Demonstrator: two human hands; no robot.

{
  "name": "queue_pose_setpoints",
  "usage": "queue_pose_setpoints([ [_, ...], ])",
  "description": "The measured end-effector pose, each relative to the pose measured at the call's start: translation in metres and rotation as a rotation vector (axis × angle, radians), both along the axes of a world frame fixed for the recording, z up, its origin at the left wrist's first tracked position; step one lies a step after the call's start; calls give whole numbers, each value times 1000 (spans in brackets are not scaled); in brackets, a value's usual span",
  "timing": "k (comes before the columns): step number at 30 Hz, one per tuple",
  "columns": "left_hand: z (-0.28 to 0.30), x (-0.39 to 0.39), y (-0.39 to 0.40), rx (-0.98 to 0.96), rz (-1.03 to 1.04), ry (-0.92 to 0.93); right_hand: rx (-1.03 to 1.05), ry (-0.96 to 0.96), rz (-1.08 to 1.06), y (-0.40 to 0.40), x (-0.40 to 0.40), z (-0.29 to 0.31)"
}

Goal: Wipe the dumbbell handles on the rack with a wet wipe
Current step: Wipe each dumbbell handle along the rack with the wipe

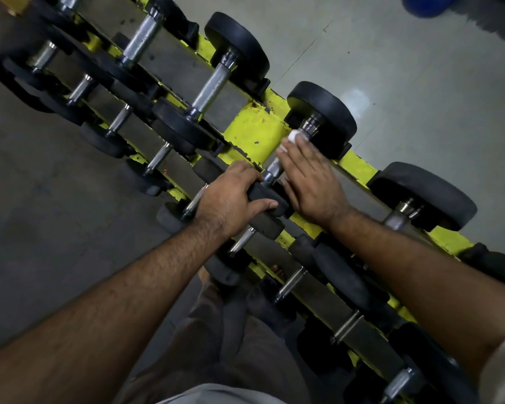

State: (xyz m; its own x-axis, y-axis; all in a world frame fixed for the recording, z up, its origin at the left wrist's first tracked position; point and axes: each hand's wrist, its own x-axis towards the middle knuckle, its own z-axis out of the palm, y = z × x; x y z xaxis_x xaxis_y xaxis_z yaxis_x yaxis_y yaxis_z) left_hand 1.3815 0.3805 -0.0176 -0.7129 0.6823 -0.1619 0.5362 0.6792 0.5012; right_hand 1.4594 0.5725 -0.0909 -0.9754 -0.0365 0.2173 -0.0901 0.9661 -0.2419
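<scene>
A: Fingers [296, 154] of the right hand [312, 182] lie curled over the knurled handle [274, 166] of the dumbbell at the centre of the frame, pressing a white wet wipe [294, 137] against it; only a bunched corner of the wipe shows past the fingertips, just beside the far chrome collar [311, 128]

B: And the other hand?

A: Left hand [231, 196] is clamped round the near black head [267, 196] of that same dumbbell, thumb along its side, which I'd judge is to steady it while the wipe works

B: Where does that put the wipe along the bar?

A: At the far end, close to the big round weight [322, 118]. A short bare stretch of handle shows between the two hands, near the left fingers

B: So how far along is the job?

A: Hard to call. Nothing on the metal tells wiped from unwiped; no wet sheen I can trust. This one handle looks to be mid-wipe. The yellow rack [254, 126] runs from upper left to lower right and carries many more: two large dumbbells toward the upper left [213, 86], another at right [397, 220], plus a row of smaller ones [158, 156] on the lower tier

B: Then plenty could be left

A: I'd say so, if each handle gets its turn, though which are already done I cannot tell
</scene>
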Motion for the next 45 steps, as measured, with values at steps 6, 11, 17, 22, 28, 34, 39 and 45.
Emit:
queue_pose_setpoints([
  [6, -4, 2, -1, 20, 3, 7, 15, -9, -63, 29, -5, 4],
  [11, -4, 3, 0, 47, 9, -9, 4, -8, 123, 5, 4, -3],
  [17, -5, 4, -1, 37, 1, -7, -58, 9, -24, 14, 3, -2],
  [22, -6, 4, -1, 41, -6, 7, -8, 4, 158, 22, 0, -3],
  [28, -8, 0, -4, 72, -1, -25, -95, 23, 175, -2, 2, -5],
  [34, -9, 1, -4, 56, 5, -13, -56, -6, 10, 11, -8, 2],
  [39, -8, 2, -2, 47, 19, -20, 28, 27, 201, 26, -11, 4],
  [45, -6, 7, 0, 42, 30, -4, 6, -74, 338, 11, 0, 4],
])
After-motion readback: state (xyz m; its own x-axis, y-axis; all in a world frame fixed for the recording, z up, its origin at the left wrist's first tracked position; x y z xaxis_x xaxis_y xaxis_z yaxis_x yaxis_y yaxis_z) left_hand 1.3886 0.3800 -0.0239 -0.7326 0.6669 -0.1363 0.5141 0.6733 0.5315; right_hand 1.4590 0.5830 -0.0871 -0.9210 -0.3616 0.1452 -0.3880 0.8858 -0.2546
